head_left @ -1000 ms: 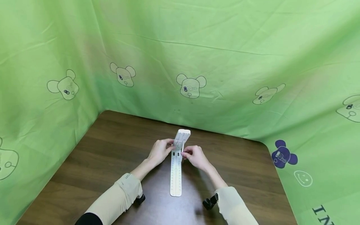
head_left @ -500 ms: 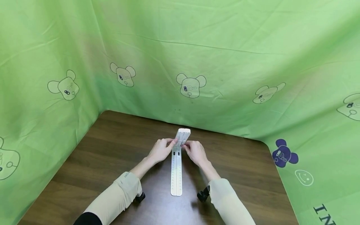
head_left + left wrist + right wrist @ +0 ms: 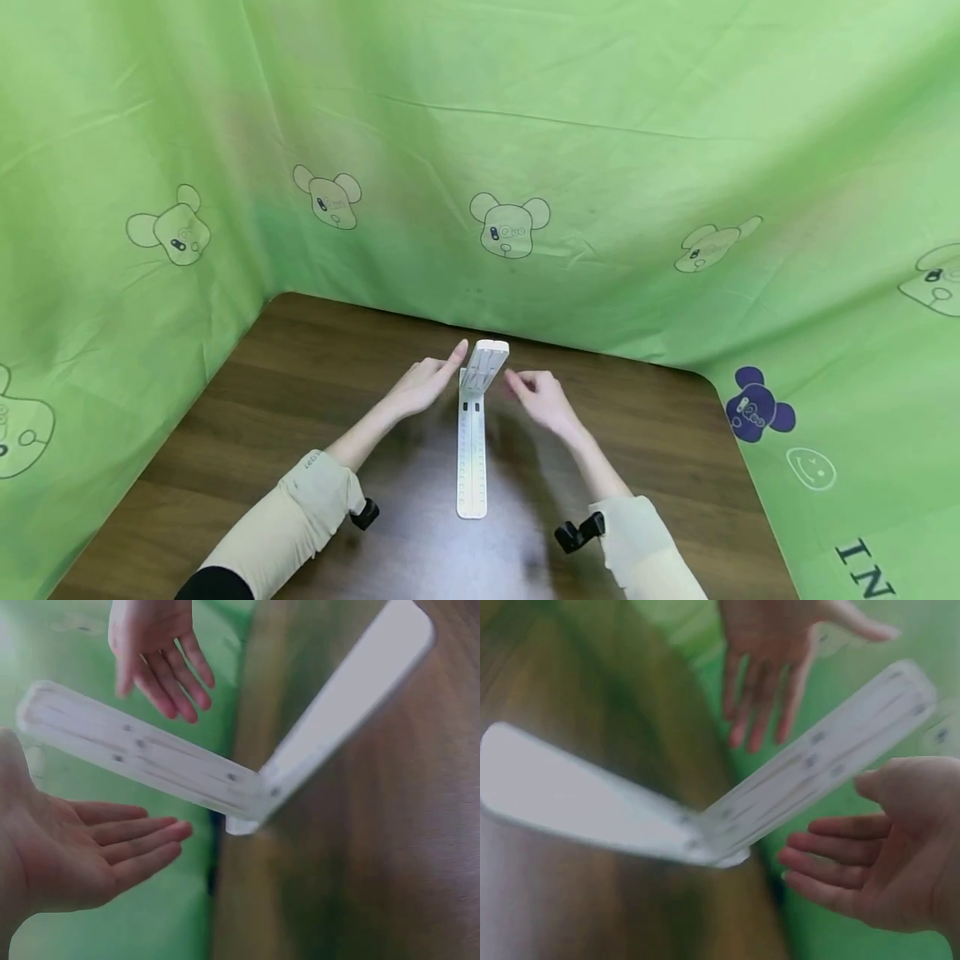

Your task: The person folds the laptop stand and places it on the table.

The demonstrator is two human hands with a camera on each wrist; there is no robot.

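A white hinged bar (image 3: 472, 454) lies lengthwise on the brown table (image 3: 285, 392), and its far section (image 3: 484, 365) is folded up at an angle. My left hand (image 3: 426, 385) hovers just left of the raised section, fingers straight, holding nothing. My right hand (image 3: 538, 397) hovers just right of it, fingers loose and empty. In the left wrist view the raised section (image 3: 135, 754) stands free between the left palm (image 3: 82, 855) and the right hand (image 3: 154, 652). The right wrist view shows the same: raised section (image 3: 832, 757), right hand (image 3: 877, 855), left hand (image 3: 772, 667).
Green cloth (image 3: 525, 125) printed with bear faces hangs round the table on the left, back and right. Black camera mounts sit at my left wrist (image 3: 363, 514) and right wrist (image 3: 577, 533). Bare wood lies on both sides of the bar.
Both hands have let go of the bar's raised section and drawn apart to its sides. The raised section stays up on its own.
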